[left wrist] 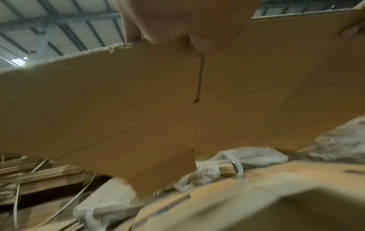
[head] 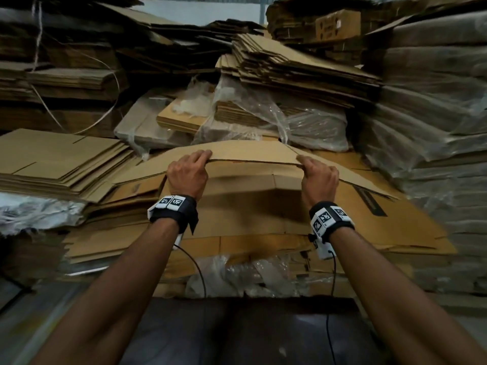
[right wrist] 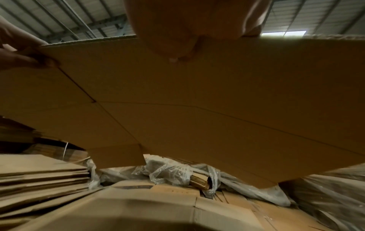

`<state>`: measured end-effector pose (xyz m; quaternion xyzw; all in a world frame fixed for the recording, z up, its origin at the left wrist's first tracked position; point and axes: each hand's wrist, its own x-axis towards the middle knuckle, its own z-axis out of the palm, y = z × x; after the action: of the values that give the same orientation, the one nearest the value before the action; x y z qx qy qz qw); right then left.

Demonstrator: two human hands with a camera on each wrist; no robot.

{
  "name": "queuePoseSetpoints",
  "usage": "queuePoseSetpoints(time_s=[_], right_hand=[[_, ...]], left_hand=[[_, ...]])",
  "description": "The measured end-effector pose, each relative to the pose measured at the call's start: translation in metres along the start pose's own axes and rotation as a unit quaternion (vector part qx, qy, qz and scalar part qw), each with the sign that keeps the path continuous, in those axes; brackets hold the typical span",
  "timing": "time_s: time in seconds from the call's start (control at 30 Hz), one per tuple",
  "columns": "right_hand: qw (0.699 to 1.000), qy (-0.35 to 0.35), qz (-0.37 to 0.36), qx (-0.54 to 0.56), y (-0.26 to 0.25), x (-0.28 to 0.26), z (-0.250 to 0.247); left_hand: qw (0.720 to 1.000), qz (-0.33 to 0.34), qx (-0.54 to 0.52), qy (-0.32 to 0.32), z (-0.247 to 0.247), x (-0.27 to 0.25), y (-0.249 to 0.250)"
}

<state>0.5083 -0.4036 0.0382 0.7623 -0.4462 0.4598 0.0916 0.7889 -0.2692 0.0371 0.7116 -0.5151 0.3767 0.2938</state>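
A flattened brown cardboard box (head: 250, 151) is lifted by its near edge off a stack of flat cartons (head: 263, 219). My left hand (head: 188, 171) pinches that edge at the left, thumb under and fingers on top. At the right of the same edge my right hand (head: 317, 175) pinches it likewise. The sheet bows upward between them. From below, the left wrist view shows its creased underside (left wrist: 158, 101) under my left hand (left wrist: 177, 23). The right wrist view shows the same underside (right wrist: 197, 101) held by my right hand (right wrist: 187, 23), with my left hand (right wrist: 17, 51) at the far left.
Stacks of flattened cartons surround me: one at the left (head: 60, 162), tall piles behind (head: 290, 61) and plastic-wrapped bundles (head: 303, 122) in the middle. Wrapped stacks (head: 434, 114) rise at the right. Loose strapping (head: 79, 101) hangs at the left. A dark surface (head: 250, 333) lies below my forearms.
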Motion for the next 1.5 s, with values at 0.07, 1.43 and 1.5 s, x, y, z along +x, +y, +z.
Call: queuePoseSetpoints(time_s=[0.07, 1.43, 1.5], right_hand=[[1.000, -0.021, -0.002, -0.003, 0.015, 0.001, 0.026], [0.857, -0.505, 0.055, -0.088, 0.131, -0.136, 0.188], [0.867, -0.492, 0.053, -0.067, 0.127, -0.146, 0.173]], left_hand=[[1.000, 0.009, 0.005, -0.023, 0.030, -0.004, -0.004], [0.836, -0.049, -0.041, -0.545, 0.208, -0.188, 0.001], [0.829, -0.042, -0.051, -0.555, 0.189, -0.191, 0.006]])
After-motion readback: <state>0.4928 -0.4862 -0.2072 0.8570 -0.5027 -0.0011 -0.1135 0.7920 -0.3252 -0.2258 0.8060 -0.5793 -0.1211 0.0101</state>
